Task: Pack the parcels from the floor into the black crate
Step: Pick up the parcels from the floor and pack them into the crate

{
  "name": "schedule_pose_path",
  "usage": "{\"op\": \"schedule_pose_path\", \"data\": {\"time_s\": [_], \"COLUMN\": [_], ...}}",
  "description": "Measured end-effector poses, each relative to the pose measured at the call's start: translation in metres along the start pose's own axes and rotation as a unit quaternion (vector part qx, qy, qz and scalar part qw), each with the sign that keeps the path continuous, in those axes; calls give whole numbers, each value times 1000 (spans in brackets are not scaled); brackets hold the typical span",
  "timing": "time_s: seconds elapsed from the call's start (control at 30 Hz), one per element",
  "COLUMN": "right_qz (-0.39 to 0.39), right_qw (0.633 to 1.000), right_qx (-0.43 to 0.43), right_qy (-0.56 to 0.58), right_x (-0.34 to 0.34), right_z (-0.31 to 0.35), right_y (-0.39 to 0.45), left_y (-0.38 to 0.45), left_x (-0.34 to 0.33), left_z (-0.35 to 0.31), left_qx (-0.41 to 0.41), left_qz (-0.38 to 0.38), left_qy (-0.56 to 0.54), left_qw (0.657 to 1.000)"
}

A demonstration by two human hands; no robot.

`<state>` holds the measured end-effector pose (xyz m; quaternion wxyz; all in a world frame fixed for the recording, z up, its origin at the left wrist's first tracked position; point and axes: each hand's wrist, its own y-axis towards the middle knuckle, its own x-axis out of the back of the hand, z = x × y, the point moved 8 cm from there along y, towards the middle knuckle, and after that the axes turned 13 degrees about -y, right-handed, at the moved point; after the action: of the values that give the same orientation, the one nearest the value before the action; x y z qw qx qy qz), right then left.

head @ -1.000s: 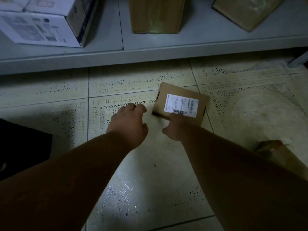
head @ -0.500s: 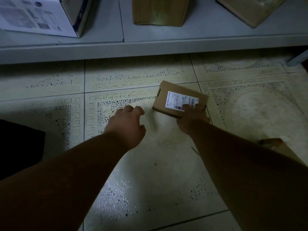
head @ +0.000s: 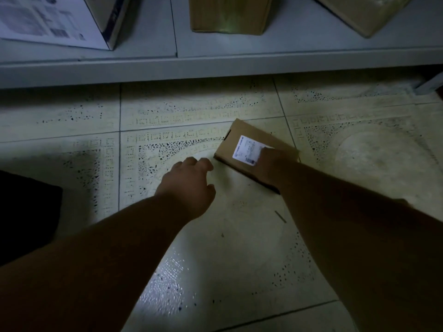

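- Nearest the camera, two bare forearms reach forward and down over the tiled floor [head: 215,271], which is pale with a dark speckled pattern and catches a bright glare near the bottom of the view.
- At the left edge a dark shape [head: 26,212] sits on the floor; too little shows to tell what it is or what it holds.
- The left hand [head: 189,185] hovers just beside the parcel's near left corner; its grip is loose, fingers lightly curled, holding nothing.
- The right hand [head: 275,164] lies on top of the parcel [head: 249,137], fingers laid over the label and the right part of the lid; whether its grip closes around the far edge cannot be told.
- The parcel is a flat brown cardboard box lying on the floor, turned at a slant to the tile lines, with a dark slot in its left end.
- Its white shipping label [head: 247,149] carries a barcode at the lower corner and small print too blurred to read.
- Beyond it runs a low grey shelf [head: 215,65].
- On the shelf stand a white carton [head: 55,20] with printed panels and a barcode, unreadable, a brown box [head: 230,15] in the middle, and another brown box [head: 362,13] at the right, turned askew.
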<state>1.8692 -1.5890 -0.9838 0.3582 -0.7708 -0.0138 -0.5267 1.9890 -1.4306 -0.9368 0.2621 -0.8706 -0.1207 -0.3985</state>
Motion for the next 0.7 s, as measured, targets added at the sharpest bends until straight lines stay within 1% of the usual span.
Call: {"op": "schedule_pose_path", "data": {"time_s": [0.1,0.17,0.2,0.23,0.27,0.3,0.33,0.37,0.4,0.43,0.47,0.53,0.57,0.63,0.7], "right_qz": [1,-2,-34,-87,-131,-137,-105,-49,2,32,38,28,21,-8,-24], "right_qw": [999,1000,999,996,991,990,990,987,979,971,963,945,936,921,894], "right_qx": [-17,22,36,34,10,-32,-83,-118,-122,-97,-68,-44,-50,-61,-58], "right_qy": [33,18,12,8,8,15,44,97,161,216,259,321,347,384,444], "right_x": [-14,-29,-30,-27,-23,-25,-33,-44,-54,-59,-61,-55,-52,-37,-17], "right_z": [18,40,47,49,45,37,26,20,23,33,46,65,70,76,84], "right_y": [-17,-26,-30,-35,-37,-35,-34,-33,-34,-36,-38,-48,-52,-58,-63], "left_y": [-2,-5,-8,-10,-13,-16,-19,-23,-26,-28,-29,-31,-32,-39,-41], "left_x": [2,-1,-3,-5,-7,-12,-17,-25,-36,-47,-56,-60,-56,-39,-16], "left_z": [1,4,6,11,18,30,43,57,68,74,73,75,80,95,101], "left_qx": [14,25,35,51,79,121,173,229,275,300,306,310,321,358,358], "left_qz": [-9,-6,-6,-10,-16,-21,-24,-21,-9,6,20,7,-15,-75,-114], "left_qy": [-12,-21,-27,-36,-52,-76,-109,-149,-199,-261,-323,-397,-407,-392,-414], "left_qw": [1000,999,999,998,995,990,979,962,941,918,895,864,855,844,829]}}
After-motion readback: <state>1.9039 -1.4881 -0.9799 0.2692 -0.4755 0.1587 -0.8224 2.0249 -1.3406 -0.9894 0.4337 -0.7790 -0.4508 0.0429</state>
